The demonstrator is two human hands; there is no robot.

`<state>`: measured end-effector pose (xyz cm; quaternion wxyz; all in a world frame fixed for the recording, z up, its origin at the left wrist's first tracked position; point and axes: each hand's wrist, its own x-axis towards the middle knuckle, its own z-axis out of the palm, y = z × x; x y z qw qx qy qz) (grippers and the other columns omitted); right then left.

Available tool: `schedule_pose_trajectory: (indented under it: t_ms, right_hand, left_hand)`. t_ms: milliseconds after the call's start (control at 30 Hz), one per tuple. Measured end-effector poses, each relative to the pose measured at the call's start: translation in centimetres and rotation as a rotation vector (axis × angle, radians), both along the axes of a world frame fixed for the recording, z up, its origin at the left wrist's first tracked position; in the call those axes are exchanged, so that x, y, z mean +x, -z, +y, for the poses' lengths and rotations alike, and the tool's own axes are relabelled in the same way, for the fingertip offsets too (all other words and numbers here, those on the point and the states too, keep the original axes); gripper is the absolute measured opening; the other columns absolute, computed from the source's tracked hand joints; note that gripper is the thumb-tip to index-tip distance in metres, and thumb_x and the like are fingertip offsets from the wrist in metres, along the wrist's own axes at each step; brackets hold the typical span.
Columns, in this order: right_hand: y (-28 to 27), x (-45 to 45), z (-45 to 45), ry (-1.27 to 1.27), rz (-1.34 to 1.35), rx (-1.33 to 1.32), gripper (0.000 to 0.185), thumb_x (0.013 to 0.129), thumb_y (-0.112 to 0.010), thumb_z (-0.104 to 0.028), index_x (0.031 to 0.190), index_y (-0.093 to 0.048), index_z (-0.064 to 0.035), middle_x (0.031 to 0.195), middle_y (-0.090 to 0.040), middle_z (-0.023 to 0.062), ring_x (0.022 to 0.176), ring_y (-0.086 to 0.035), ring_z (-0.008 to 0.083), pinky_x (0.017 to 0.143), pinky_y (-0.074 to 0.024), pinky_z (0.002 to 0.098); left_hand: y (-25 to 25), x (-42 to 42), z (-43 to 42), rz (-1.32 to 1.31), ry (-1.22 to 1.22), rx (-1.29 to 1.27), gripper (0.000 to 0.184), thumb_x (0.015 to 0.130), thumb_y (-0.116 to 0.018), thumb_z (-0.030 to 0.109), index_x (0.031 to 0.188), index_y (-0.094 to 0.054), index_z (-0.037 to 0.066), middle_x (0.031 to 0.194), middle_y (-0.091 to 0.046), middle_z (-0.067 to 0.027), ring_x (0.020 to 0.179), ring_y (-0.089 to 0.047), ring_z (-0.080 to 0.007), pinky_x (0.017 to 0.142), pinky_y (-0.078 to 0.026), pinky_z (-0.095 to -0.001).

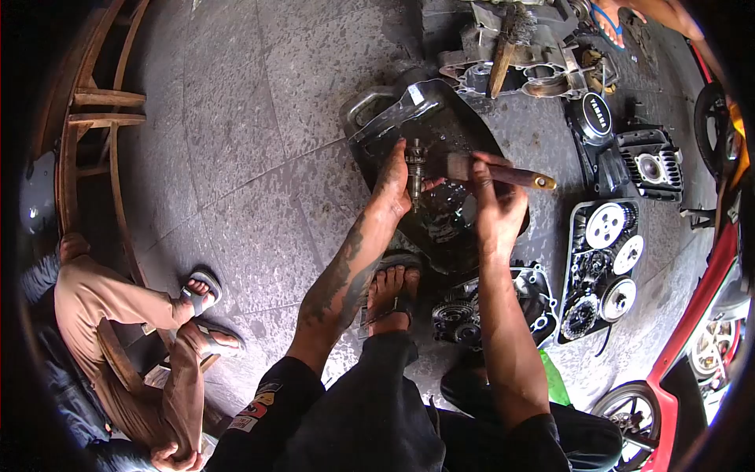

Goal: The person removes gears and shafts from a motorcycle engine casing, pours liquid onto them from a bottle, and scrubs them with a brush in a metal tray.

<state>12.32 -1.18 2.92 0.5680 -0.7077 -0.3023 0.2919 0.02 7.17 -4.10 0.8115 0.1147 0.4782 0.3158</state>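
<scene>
My left hand [393, 185] is closed around a small metal gear shaft [417, 164], which stands roughly upright in the view with its gear teeth showing. In my right hand [499, 211] is a paintbrush [528, 178], gripped by its wooden handle. Its bristles point left at the shaft, with a small gap that I cannot judge exactly. Beneath both hands lies a cut-open black plastic jerrycan [487, 130] with dark, shiny liquid in it.
A crankcase [543, 59] with a wire brush [503, 59] on top sits beyond. To the right are a Yamaha cover [595, 118], a cylinder head [650, 167] and a tray of gears [578, 263]. Another engine cover [543, 283] lies nearer. A person's legs [126, 299] are at left.
</scene>
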Motion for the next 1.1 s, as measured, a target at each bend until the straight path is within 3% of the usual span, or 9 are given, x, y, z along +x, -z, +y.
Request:
schedule_pose_trajectory:
  t_ms: [67, 233, 300, 367, 433, 567, 700, 900, 1100]
  right_hand:
    - [0.9, -0.3, -0.1, -0.061, -0.021, 0.039, 0.018, 0.085, -0.067, -0.015, 0.096, -0.068, -0.0003, 0.084, -0.07, 0.0147, 0.079, -0.069, 0.0215, 0.071, -0.0512, 0.032]
    - [2.4, 0.4, -0.8, 0.066, -0.191, -0.103, 0.018, 0.085, -0.067, -0.015, 0.095, -0.068, -0.0003, 0.085, -0.07, 0.016, 0.078, -0.069, 0.0242, 0.073, -0.0514, 0.0342]
    - [3.2, 0.3, -1.2, -0.134, -0.481, -0.3, 0.02, 0.085, -0.067, -0.016, 0.096, -0.068, 0.0, 0.086, -0.07, 0.0162, 0.08, -0.069, 0.0256, 0.074, -0.0513, 0.0344]
    - [2.7, 0.3, -1.4, -0.155, -0.445, -0.34, 0.02, 0.085, -0.067, -0.017, 0.096, -0.067, 0.0003, 0.087, -0.07, 0.0162, 0.082, -0.069, 0.0256, 0.073, -0.0511, 0.0338]
    - [1.6, 0.5, -1.1, 0.037, -0.119, -0.169, 0.019, 0.086, -0.067, -0.017, 0.096, -0.068, -0.0004, 0.087, -0.07, 0.0154, 0.081, -0.069, 0.0233, 0.073, -0.0508, 0.0337]
    - [0.3, 0.4, -0.3, 0.031, 0.266, 0.065, 0.017, 0.086, -0.067, -0.015, 0.098, -0.068, -0.0021, 0.086, -0.07, 0.0098, 0.081, -0.063, 0.0136, 0.076, -0.049, 0.0297]
    - [0.2, 0.9, -0.5, -0.097, -0.147, -0.125, 0.017, 0.085, -0.069, -0.013, 0.098, -0.068, -0.002, 0.088, -0.07, 0.0092, 0.081, -0.064, 0.0135, 0.074, -0.0489, 0.0285]
    - [-0.4, -0.7, -1.2, -0.168, 0.08, -0.111, 0.015, 0.085, -0.066, -0.011, 0.096, -0.067, -0.0007, 0.087, -0.07, 0.0152, 0.082, -0.068, 0.0192, 0.074, -0.0508, 0.0315]
    - [-1.7, -0.6, -1.7, 0.006, -0.146, -0.156, 0.013, 0.084, -0.066, -0.009, 0.095, -0.068, -0.001, 0.082, -0.07, 0.0131, 0.08, -0.068, 0.0171, 0.072, -0.0506, 0.0295]
  left_hand:
    - [0.9, -0.4, 0.7, -0.127, 0.07, -0.028, 0.046, 0.099, -0.032, 0.046, 0.103, -0.059, 0.009, 0.093, -0.064, -0.007, 0.086, -0.063, -0.022, 0.074, -0.055, -0.0393]
    - [2.4, -0.4, 0.6, -0.084, -0.063, 0.023, 0.057, 0.1, -0.026, 0.048, 0.103, -0.061, 0.003, 0.093, -0.064, -0.0093, 0.081, -0.063, -0.0219, 0.075, -0.054, -0.0368]
    - [3.1, -0.4, 0.6, -0.179, -0.071, 0.037, 0.058, 0.1, -0.026, 0.048, 0.104, -0.061, 0.001, 0.093, -0.064, -0.0093, 0.08, -0.063, -0.0218, 0.073, -0.054, -0.0358]
    - [3.1, -0.6, 0.5, -0.124, 0.021, 0.159, 0.061, 0.1, -0.025, 0.05, 0.107, -0.061, 0.001, 0.093, -0.065, -0.0092, 0.078, -0.063, -0.0218, 0.072, -0.054, -0.0364]
    - [1.7, -0.3, 0.6, -0.121, 0.021, 0.089, 0.062, 0.099, -0.025, 0.052, 0.109, -0.061, 0.001, 0.091, -0.065, -0.0089, 0.078, -0.062, -0.0221, 0.071, -0.054, -0.0379]
    - [0.6, -0.1, 0.8, -0.049, -0.014, -0.032, 0.062, 0.095, -0.034, 0.058, 0.102, -0.064, 0.004, 0.09, -0.067, -0.0093, 0.07, -0.062, -0.0223, 0.064, -0.052, -0.0367]
    - [-0.4, -0.3, 0.8, -0.084, -0.046, -0.052, 0.054, 0.092, -0.043, 0.056, 0.092, -0.063, 0.006, 0.084, -0.067, -0.0102, 0.067, -0.062, -0.0213, 0.063, -0.052, -0.0335]
    - [-0.4, 0.4, 1.1, -0.119, -0.129, -0.039, 0.041, 0.091, -0.054, 0.048, 0.093, -0.058, 0.007, 0.08, -0.064, -0.0093, 0.066, -0.06, -0.0194, 0.06, -0.052, -0.0323]
    - [-0.1, -0.2, 1.0, -0.169, -0.256, 0.02, 0.035, 0.091, -0.056, 0.042, 0.094, -0.055, 0.008, 0.08, -0.061, -0.0076, 0.063, -0.057, -0.0184, 0.053, -0.047, -0.0295]
